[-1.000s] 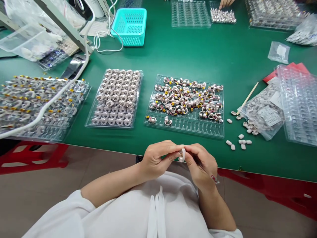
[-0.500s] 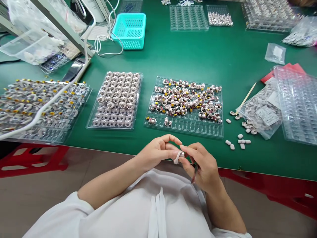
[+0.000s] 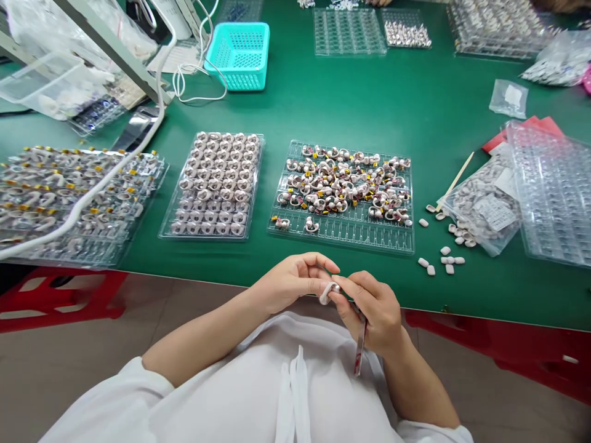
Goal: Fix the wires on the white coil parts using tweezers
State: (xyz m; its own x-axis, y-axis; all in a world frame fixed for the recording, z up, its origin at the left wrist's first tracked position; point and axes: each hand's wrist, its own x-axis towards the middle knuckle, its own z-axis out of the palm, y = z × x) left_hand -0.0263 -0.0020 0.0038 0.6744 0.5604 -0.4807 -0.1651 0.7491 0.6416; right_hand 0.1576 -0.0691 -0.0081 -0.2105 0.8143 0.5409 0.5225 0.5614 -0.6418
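Note:
At the table's front edge, a small pale C-shaped clip-on earbud [image 3: 325,294] is pinched between the thumb and fingers of my left hand [image 3: 293,278]. My right hand [image 3: 377,312] closes on the earbud's rounded end with thumb and forefinger. A thin metal tool, apparently tweezers [image 3: 360,349], is tucked in the right palm and points down toward my lap. Just beyond the hands lies a clear tray [image 3: 341,239] heaped with similar earbud parts, with yellow tabs on them. Left of it, another clear tray [image 3: 167,229] holds neat rows of pale earbud parts.
Loose pale caps [image 3: 446,251] lie at the right, beside a bag of caps [image 3: 484,209], a wooden stick [image 3: 456,179] and empty clear trays [image 3: 554,191]. A turquoise basket [image 3: 244,79] stands at the back. A white cable [image 3: 106,175] crosses the filled trays [image 3: 60,237] at left.
The tweezers in my right hand have swung to hang lower, showing more of their length. The earbud has turned slightly, and both hands stay together. The whole view has shifted a little.

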